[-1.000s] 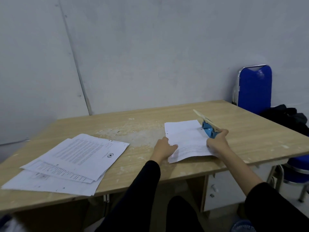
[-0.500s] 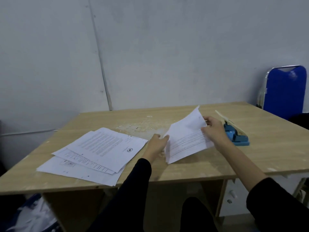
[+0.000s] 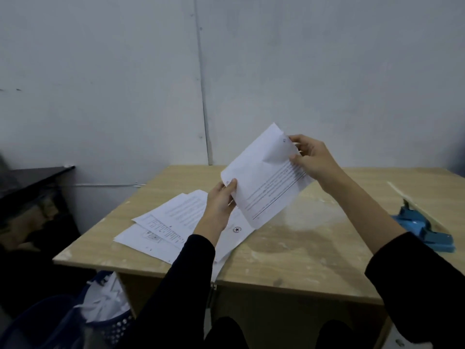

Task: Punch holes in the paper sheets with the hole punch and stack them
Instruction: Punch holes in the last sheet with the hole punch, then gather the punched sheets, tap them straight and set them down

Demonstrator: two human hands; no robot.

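Both hands hold one paper sheet (image 3: 261, 182) in the air above the surface (image 3: 302, 248): left hand (image 3: 221, 200) pinches its lower left edge, right hand (image 3: 310, 157) pinches its upper right corner. Paper stack (image 3: 171, 222) lies below on the left. Blue hole punch (image 3: 420, 227) stands well apart, at the right.

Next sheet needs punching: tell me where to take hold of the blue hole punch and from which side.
Take the hole punch by its low blue base, from above on the near side. Its pale lever stands raised, slanting up to the far left; gripping that would likely press it down.
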